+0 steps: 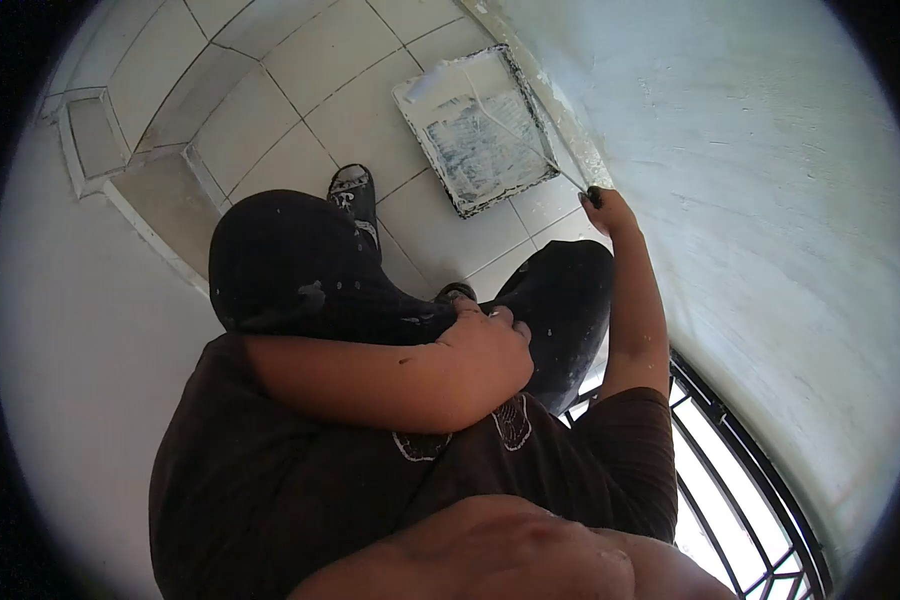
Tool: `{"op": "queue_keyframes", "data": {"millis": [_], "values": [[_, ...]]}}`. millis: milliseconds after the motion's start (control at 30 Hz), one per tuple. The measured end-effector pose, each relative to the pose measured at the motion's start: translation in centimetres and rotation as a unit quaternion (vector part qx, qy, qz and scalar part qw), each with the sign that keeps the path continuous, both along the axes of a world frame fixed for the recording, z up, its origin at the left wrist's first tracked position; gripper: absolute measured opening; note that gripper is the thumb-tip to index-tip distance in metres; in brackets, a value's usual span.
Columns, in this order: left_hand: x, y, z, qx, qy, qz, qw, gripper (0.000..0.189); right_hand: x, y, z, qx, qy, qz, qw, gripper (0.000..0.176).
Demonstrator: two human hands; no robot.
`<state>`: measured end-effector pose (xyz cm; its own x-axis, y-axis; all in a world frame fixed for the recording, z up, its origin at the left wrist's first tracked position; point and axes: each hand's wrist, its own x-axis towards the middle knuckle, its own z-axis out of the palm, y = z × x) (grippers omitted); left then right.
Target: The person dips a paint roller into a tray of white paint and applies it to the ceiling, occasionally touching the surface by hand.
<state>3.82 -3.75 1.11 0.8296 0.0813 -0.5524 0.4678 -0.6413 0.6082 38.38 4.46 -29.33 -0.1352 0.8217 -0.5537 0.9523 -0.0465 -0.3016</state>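
Observation:
My right hand (606, 208) is stretched forward along the white wall (750, 200) and is closed on the dark handle of a paint roller (432, 84). The roller's thin wire arm runs from my fist to the roller head, which lies in the far end of a paint tray (480, 172) smeared with white paint on the tiled floor. My left hand (488, 338) rests with curled fingers on my paint-speckled black trousers (300, 270) near the knee and holds nothing.
A paint-spattered sandal (354, 192) on my foot stands just left of the tray. A tiled step (120, 150) runs at the far left. A black metal window grille (730, 470) sits low on the right, below the wall.

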Motion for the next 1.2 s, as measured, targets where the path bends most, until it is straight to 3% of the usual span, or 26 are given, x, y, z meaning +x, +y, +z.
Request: {"op": "queue_keyframes", "data": {"millis": [167,367,567,1200], "values": [[-0.1,0.4,0.5,-0.012,-0.001,0.004,1.000,0.033,1.2,-0.5,0.0,-0.016,-0.027,-0.017,0.999,0.038],[-0.6,0.2,0.1,0.023,-0.025,0.012,0.999,0.022,-0.3,-0.4,0.5,-0.046,-0.072,0.014,0.996,0.039],[-1.0,0.1,0.0,0.038,-0.031,0.010,0.999,0.023,-0.3,-1.4,-0.9,-0.008,-0.059,0.019,0.998,0.042],[-0.8,0.6,0.6,0.032,-0.033,-0.008,0.999,0.023,-3.6,-4.0,2.5,-0.020,-0.078,-0.025,0.996,0.039]]}}
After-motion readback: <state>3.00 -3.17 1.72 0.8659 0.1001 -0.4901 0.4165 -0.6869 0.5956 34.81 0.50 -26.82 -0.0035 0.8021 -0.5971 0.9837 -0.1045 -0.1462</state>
